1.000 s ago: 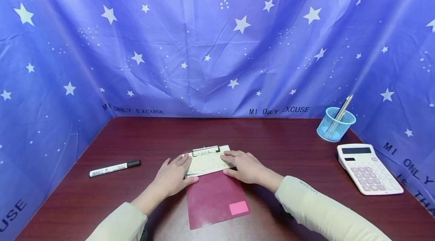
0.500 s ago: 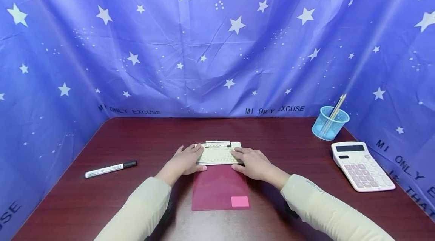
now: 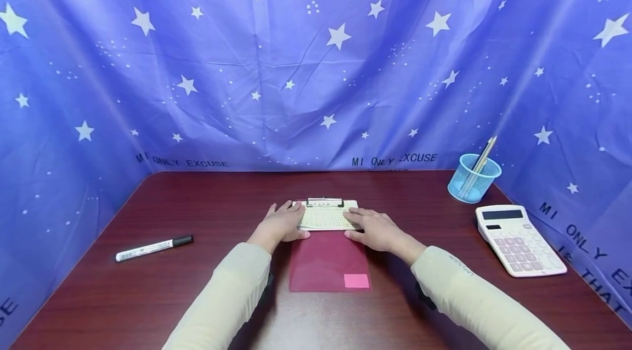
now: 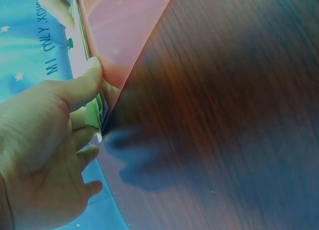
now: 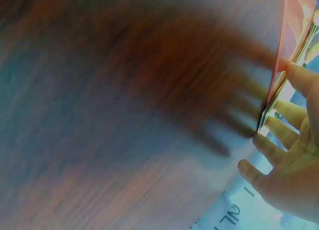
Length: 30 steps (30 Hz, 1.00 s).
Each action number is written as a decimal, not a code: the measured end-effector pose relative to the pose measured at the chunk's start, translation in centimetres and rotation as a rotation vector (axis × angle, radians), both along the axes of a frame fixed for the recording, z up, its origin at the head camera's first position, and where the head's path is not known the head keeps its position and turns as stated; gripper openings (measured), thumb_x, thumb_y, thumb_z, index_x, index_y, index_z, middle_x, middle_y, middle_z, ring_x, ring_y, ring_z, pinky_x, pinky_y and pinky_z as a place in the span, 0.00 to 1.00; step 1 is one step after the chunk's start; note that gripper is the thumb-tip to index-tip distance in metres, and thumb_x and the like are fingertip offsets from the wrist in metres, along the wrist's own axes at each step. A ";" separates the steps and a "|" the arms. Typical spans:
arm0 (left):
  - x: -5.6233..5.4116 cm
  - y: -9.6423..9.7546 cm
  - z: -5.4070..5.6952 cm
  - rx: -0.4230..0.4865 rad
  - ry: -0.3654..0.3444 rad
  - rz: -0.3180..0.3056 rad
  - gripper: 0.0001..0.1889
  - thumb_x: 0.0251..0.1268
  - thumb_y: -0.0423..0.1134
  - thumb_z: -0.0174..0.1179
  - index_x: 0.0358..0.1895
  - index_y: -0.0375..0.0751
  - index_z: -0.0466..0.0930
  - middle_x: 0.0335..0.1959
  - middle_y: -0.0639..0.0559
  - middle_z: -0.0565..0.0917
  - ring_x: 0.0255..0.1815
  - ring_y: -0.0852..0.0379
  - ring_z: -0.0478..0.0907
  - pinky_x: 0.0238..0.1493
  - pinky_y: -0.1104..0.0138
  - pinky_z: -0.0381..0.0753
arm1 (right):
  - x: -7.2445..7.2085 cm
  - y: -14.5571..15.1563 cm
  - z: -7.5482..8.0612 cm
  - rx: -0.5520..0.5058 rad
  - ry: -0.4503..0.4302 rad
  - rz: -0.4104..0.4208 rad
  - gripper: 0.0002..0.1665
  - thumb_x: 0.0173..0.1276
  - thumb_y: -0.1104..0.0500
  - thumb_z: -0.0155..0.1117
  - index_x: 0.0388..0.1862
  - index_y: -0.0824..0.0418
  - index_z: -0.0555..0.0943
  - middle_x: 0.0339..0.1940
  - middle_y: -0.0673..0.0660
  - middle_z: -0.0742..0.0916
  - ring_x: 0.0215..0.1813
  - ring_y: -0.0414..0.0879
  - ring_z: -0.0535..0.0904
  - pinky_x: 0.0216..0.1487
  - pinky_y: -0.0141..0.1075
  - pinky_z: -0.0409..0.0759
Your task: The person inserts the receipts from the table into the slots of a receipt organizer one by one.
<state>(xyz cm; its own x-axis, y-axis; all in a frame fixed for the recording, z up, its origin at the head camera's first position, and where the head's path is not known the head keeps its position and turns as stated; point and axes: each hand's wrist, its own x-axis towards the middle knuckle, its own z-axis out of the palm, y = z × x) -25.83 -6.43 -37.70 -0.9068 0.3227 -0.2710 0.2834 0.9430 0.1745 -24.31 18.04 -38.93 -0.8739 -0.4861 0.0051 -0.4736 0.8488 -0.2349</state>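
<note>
Two hands on clipboard (image 3: 329, 262) at bench (image 3: 197, 306) centre. Your left hand (image 3: 281, 224) pinches its left edge, thumb on top, fingers over paper (image 3: 326, 218). Your right hand (image 3: 377, 231) grips right edge likewise. Pink note (image 3: 356, 281) at board's 5 o'clock. Marker (image 3: 153, 248) at 9 o'clock, calculator (image 3: 518, 240) at 3, pen cup (image 3: 473, 178) at 2.

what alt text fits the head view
Two hands, left hand and right hand, grip the sides of a clipboard holding a small paper on a dark table; marker left, calculator right.
</note>
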 end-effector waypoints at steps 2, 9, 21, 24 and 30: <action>-0.1 0.0 0.0 -0.002 0.002 0.008 0.39 0.73 0.53 0.61 0.79 0.38 0.59 0.80 0.45 0.58 0.82 0.45 0.49 0.78 0.46 0.45 | -0.2 0.0 0.0 -0.004 -0.013 0.000 0.32 0.75 0.49 0.63 0.73 0.62 0.73 0.72 0.66 0.75 0.72 0.65 0.69 0.64 0.64 0.68; -0.3 0.1 0.1 -0.020 0.003 0.021 0.39 0.73 0.54 0.60 0.79 0.38 0.58 0.81 0.45 0.58 0.82 0.44 0.48 0.78 0.46 0.45 | -0.8 -0.1 0.1 -0.002 -0.045 -0.011 0.32 0.76 0.48 0.62 0.74 0.60 0.72 0.74 0.64 0.73 0.74 0.65 0.66 0.66 0.64 0.66; -0.9 -0.2 0.4 -0.019 -0.012 0.030 0.39 0.74 0.52 0.60 0.79 0.37 0.57 0.81 0.45 0.57 0.82 0.43 0.44 0.78 0.45 0.41 | -1.3 -0.4 0.0 -0.046 -0.071 -0.028 0.33 0.76 0.48 0.61 0.75 0.60 0.71 0.75 0.64 0.72 0.75 0.66 0.64 0.66 0.68 0.64; -1.1 -0.3 0.4 -0.014 -0.017 0.032 0.38 0.74 0.51 0.59 0.79 0.38 0.57 0.81 0.45 0.57 0.83 0.43 0.43 0.78 0.45 0.39 | -1.5 -0.4 -0.2 -0.047 -0.057 -0.023 0.33 0.76 0.48 0.61 0.75 0.60 0.71 0.74 0.65 0.72 0.74 0.67 0.64 0.65 0.68 0.66; -1.5 -0.4 0.2 -0.025 -0.022 0.031 0.38 0.75 0.52 0.58 0.80 0.39 0.56 0.82 0.46 0.55 0.83 0.43 0.42 0.78 0.45 0.38 | -1.9 -0.4 -0.5 -0.046 -0.064 -0.036 0.33 0.76 0.48 0.61 0.76 0.59 0.70 0.75 0.63 0.72 0.75 0.66 0.63 0.65 0.67 0.65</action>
<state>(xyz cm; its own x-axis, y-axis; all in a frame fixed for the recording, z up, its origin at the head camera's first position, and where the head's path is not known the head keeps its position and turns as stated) -27.33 -6.83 -37.53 -0.9101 0.2877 -0.2981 0.2506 0.9553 0.1568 -26.26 17.68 -39.40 -0.8901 -0.4547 -0.0294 -0.4256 0.8527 -0.3031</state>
